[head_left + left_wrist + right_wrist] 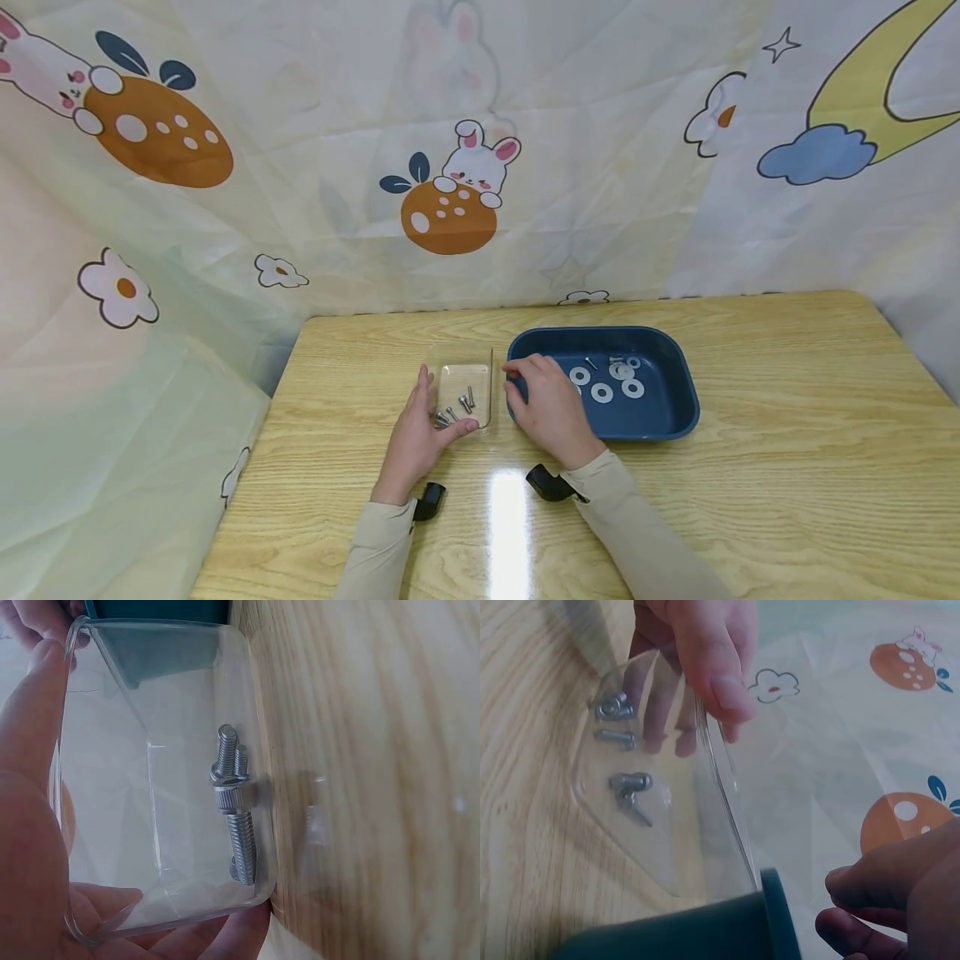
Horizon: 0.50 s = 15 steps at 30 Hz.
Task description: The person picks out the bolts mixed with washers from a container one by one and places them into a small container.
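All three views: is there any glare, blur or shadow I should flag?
Head view: a white glare streak on the table, running off the bottom edge; left wrist view: thin highlights on the clear box, and soft table grain; right wrist view: a darker band of shadow on the table at upper left, and bolts with soft outlines.
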### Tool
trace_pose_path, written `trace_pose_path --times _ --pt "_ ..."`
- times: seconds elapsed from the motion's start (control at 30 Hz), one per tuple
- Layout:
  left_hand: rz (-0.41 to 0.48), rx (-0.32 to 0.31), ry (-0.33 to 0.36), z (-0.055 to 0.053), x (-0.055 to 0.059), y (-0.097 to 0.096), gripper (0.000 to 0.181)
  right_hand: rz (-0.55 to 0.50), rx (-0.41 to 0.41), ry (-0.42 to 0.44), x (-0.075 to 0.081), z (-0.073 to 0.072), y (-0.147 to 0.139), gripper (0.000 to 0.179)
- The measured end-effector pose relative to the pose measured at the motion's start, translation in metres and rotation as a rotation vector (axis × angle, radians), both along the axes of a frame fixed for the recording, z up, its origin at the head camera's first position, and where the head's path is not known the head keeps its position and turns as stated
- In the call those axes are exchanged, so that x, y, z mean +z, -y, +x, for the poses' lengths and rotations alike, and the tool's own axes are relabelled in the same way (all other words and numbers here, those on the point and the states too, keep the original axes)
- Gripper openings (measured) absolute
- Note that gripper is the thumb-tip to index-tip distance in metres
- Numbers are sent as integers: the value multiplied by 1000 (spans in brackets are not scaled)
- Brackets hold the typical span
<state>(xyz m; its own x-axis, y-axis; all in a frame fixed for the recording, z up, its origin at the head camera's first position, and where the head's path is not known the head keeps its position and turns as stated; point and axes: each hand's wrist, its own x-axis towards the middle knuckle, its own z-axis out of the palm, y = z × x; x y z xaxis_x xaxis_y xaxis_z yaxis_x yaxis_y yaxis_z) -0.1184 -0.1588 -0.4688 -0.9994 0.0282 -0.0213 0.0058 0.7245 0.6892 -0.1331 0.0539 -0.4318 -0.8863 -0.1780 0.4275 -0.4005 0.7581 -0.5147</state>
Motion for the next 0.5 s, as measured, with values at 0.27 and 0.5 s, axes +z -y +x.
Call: trace_pose_path --times 0.27,0.5 --pt "0 -1 10 1 0 0 118 -5 -3 19 -2 -3 -6 15" --pt "9 4 14 0 0 0 118 2 -29 53 -5 -6 -10 18"
